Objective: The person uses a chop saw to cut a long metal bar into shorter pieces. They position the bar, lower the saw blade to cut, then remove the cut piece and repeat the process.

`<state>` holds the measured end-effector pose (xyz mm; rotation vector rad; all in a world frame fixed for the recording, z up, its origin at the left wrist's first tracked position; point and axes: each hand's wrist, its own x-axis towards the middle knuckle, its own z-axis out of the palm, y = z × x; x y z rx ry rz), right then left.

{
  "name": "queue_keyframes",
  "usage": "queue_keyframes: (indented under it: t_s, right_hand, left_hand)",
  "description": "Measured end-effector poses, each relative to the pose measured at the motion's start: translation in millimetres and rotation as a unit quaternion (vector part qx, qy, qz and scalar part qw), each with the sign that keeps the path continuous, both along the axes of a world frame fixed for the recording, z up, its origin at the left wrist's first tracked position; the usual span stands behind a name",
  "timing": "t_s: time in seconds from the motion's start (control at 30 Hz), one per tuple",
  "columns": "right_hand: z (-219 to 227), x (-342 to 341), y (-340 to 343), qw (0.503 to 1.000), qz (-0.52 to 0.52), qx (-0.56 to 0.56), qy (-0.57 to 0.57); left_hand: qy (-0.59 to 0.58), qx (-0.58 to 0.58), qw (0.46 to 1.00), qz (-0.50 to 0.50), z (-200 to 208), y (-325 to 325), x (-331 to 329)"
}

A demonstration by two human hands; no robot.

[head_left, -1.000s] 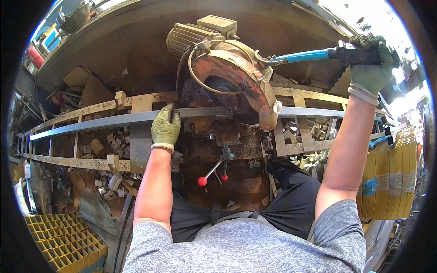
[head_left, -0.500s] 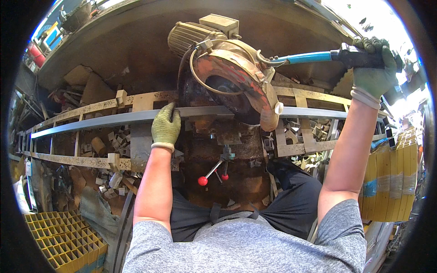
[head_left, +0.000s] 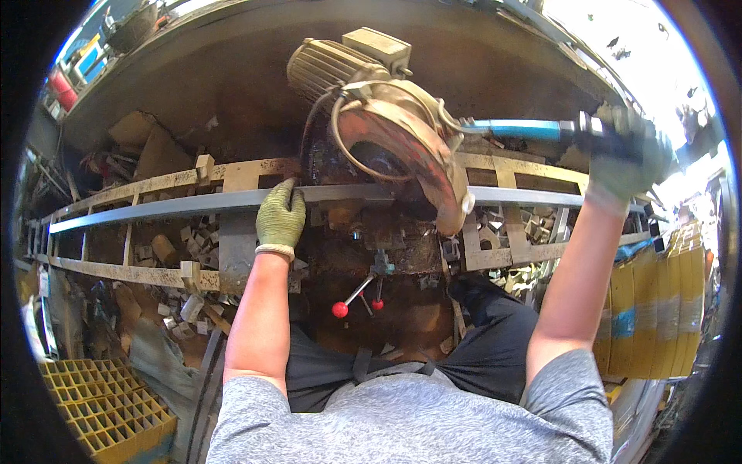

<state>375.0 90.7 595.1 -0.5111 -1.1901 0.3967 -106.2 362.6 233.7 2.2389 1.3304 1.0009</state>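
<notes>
Metal bar [head_left: 170, 206]: while it runs crosswise under the saw head, its left stretch lies beneath the left hand, well apart from the right.
Left hand [head_left: 278, 222]: gloved in green, laid over the bar, thumb apart from the fingers; whether they curl around it I cannot tell.
Right hand [head_left: 630, 158]: motion-blurred, gloved, wrapped around the black end of the blue handle [head_left: 514, 129].
Cut-off saw [head_left: 421, 139]: curved guard with worn red paint, ribbed motor [head_left: 328, 68], looping hose.
Clamp lever [head_left: 357, 295]: bright rod, glossy red ball knobs, nearer the person.
Support frame [head_left: 131, 272]: pale, stained ladder-like rails.
Offcuts [head_left: 202, 240]: small blocky pieces heaped among the rails.
Surroundings: brown-stained panel [head_left: 495, 89] behind; yellow gridded stack [head_left: 116, 402] at lower left.
</notes>
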Motion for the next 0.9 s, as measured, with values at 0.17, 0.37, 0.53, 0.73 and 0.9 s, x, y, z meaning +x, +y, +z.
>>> queue_keyframes:
  t_s: [0.17,0.37,0.53,0.73,0.9]
  right_hand:
    - [0,-3,-7,0.996,-0.011,-0.008,0.085]
    - [74,23,111,0.984,-0.173,-0.033,-0.013]
    - [110,2,228,0.933,-0.297,-0.145,-0.139]
    - [119,-28,334,0.898,-0.302,-0.249,-0.200]
    - [128,-45,374,0.881,-0.308,-0.289,-0.211]
  left_hand:
    - [0.009,0.027,1.000,0.006,-5,-4,4]
    - [0.008,-0.014,1.000,0.013,-2,-8,3]
    - [-0.007,-0.009,1.000,0.001,0,-8,2]
    - [0.047,-0.030,0.998,-0.020,11,-9,-1]
    - [0.012,0.018,1.000,-0.017,20,-13,-5]
